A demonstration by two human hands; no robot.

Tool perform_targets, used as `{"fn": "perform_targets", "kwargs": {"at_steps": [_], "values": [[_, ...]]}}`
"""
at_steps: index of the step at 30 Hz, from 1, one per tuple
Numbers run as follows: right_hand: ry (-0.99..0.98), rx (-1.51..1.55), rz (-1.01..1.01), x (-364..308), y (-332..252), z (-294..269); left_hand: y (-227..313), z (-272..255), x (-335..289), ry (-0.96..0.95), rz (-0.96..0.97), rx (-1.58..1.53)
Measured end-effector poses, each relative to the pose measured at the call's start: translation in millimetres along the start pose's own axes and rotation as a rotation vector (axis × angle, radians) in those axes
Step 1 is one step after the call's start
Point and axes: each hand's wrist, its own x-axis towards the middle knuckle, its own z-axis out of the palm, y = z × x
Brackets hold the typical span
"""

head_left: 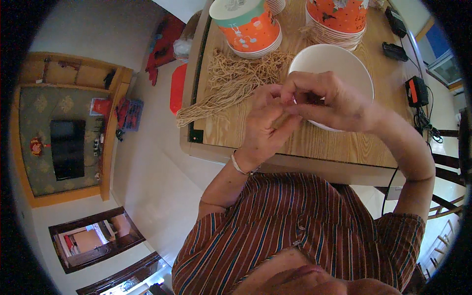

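My left hand (263, 123) and my right hand (337, 101) meet fingertip to fingertip above the near left rim of a round white tub (339, 56). Both are closed in a pinch. Whatever lies between the fingers is too small and too covered to name. The tub stands open side up on the wooden table, and its inside wall shows white. To the left of the tub, close by my left hand, a tangled bundle of beige cord (231, 81) spreads over the table and trails toward the left edge.
Behind the cord stands a stack of orange paper tubs (250, 34), upside down. Another orange stack (339, 22) is at the far middle. Black adapters (396, 50), a black-and-orange box (417, 92) and cables (427, 123) lie along the right side. The wooden table (324, 147) ends near my body.
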Motion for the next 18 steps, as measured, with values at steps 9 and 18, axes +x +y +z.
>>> {"fn": "perform_targets", "kwargs": {"at_steps": [9,18], "values": [[0.022,-0.651,-0.088,-16,-1,-34,0,-9,15,-0.073,0.252,0.256],[0.278,-0.871,-0.034,-28,14,-84,-2,-8,15,-0.104,0.296,0.169]]}}
